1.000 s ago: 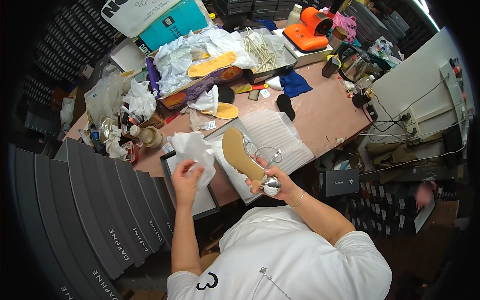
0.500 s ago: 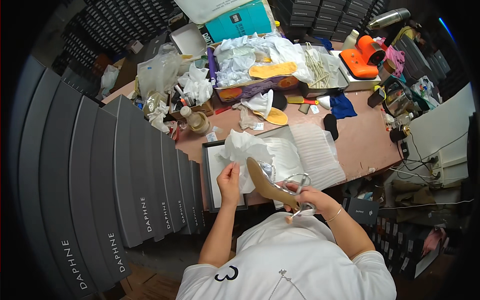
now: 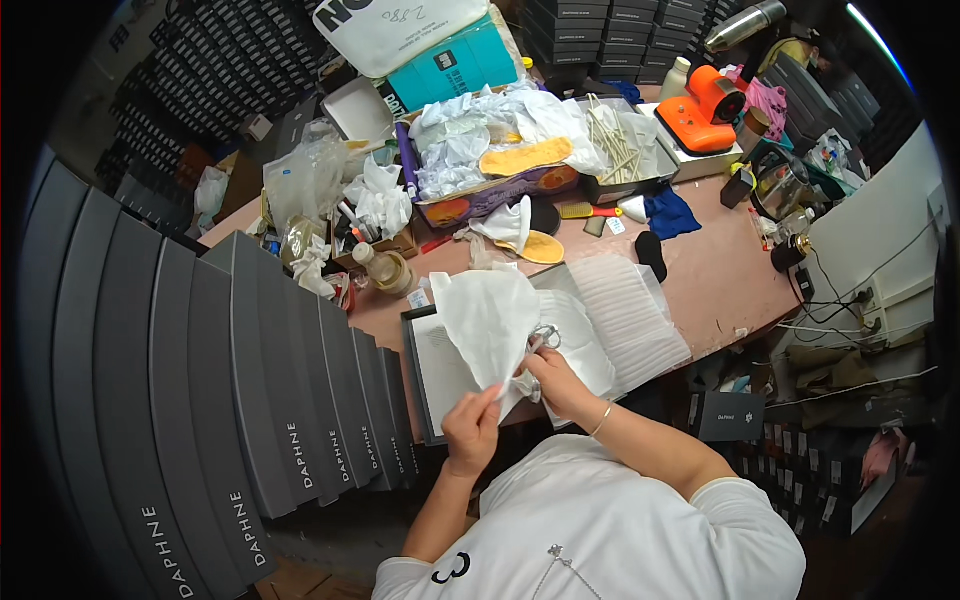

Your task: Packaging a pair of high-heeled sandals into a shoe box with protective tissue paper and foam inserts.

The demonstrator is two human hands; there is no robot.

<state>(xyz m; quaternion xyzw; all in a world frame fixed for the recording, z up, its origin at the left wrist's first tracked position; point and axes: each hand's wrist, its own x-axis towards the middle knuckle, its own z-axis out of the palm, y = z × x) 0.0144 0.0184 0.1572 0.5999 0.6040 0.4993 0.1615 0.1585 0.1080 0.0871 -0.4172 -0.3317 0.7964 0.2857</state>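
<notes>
My left hand [image 3: 472,432] is closed in a pinch on the lower edge of a sheet of white tissue paper [image 3: 488,315]. The paper stands up in front of it, over the open grey shoe box [image 3: 430,365]. In my right hand [image 3: 552,378] is a silver strappy high-heeled sandal [image 3: 546,338], gripped close behind the paper's right edge. The paper and my hand hide most of the sandal. More white wrapping [image 3: 572,335] lies in the box, and a ribbed white foam sheet [image 3: 630,315] spreads over its right side.
Tall stacks of dark grey shoe boxes [image 3: 190,390] rise at my left. Behind the work spot are a carton of crumpled paper [image 3: 500,196], a yellow insole [image 3: 543,248], a glass jar [image 3: 388,270], a black insole [image 3: 650,256], a blue cloth [image 3: 672,213] and an orange machine [image 3: 697,125].
The sandal has moved forward and left and turned, and now sits mostly behind the paper. My left hand has come lower, and the paper it pinches is spread upright.
</notes>
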